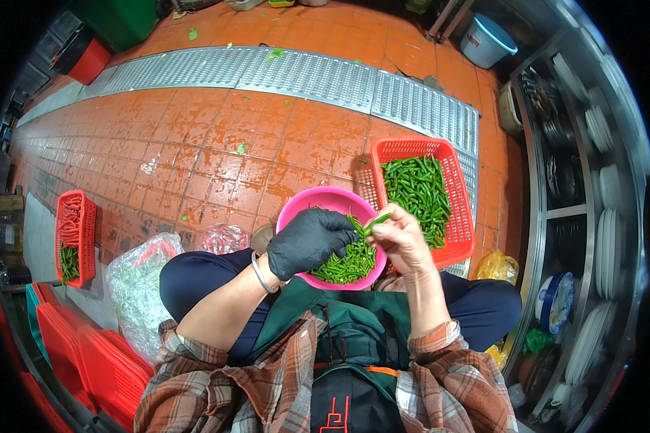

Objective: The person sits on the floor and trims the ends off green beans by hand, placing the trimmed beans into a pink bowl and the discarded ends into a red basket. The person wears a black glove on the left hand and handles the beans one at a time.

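Observation:
My right hand (403, 241), bare, pinches a green chili pepper (378, 222) between thumb and fingers. Close beside it on the left, my left hand (311, 241) wears a black glove, its fingers curled near the chili's lower end. Whether those fingertips grip anything is hidden. Both hands are above a pink plastic bowl (288, 208) holding many slender green pieces (352, 265), which look like chili stems or small chilies. Right of the bowl, a red perforated plastic basket (462, 216) contains a heap of whole green chilies (417, 189).
Wet orange floor tiles (222, 130) stretch ahead to a perforated metal drain cover (303, 78). A metal shelf unit with plates (609, 254) stands at right. At left are a clear plastic bag (138, 292), a small red basket (89, 238) with red and green chilies, and stacked red baskets (108, 373).

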Motion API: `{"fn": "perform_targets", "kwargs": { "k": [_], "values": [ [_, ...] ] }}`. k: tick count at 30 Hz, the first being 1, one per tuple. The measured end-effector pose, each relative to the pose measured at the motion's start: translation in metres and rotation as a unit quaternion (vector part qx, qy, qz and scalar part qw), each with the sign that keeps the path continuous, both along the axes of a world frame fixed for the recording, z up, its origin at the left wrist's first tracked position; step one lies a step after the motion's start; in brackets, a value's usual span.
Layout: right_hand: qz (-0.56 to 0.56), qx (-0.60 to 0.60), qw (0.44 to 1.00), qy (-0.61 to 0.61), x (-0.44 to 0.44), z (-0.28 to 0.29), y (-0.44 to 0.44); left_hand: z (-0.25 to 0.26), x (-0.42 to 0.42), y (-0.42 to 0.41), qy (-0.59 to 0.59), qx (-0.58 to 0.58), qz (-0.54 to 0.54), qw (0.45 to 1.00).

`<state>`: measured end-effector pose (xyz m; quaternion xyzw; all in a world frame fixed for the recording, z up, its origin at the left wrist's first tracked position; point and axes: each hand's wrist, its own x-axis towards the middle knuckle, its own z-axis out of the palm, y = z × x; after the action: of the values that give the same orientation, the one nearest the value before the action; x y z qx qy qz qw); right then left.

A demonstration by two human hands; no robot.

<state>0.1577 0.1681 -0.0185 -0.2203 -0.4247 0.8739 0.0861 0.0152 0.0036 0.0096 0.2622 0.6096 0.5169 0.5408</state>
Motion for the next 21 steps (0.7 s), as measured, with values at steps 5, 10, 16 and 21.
{"fn": "perform_targets", "kwargs": {
  "k": [5,10,16,21],
  "values": [
    [-0.274,0.002,0.962,0.002,0.026,-0.013,0.080,-0.011,-0.010,-0.005,0.284,-0.022,-0.048,0.957],
    [-0.206,0.641,0.633,-0.382,0.036,-0.087,0.070,-0.018,-0.007,-0.005,0.505,-0.082,-0.101,0.853],
    [0.151,0.673,0.661,-0.295,0.014,-0.210,-0.008,-0.019,-0.012,-0.002,0.497,-0.114,-0.127,0.851],
    [0.256,0.709,0.583,-0.304,0.020,-0.242,-0.040,-0.019,-0.015,-0.003,0.495,-0.109,-0.117,0.854]
  ]
}}
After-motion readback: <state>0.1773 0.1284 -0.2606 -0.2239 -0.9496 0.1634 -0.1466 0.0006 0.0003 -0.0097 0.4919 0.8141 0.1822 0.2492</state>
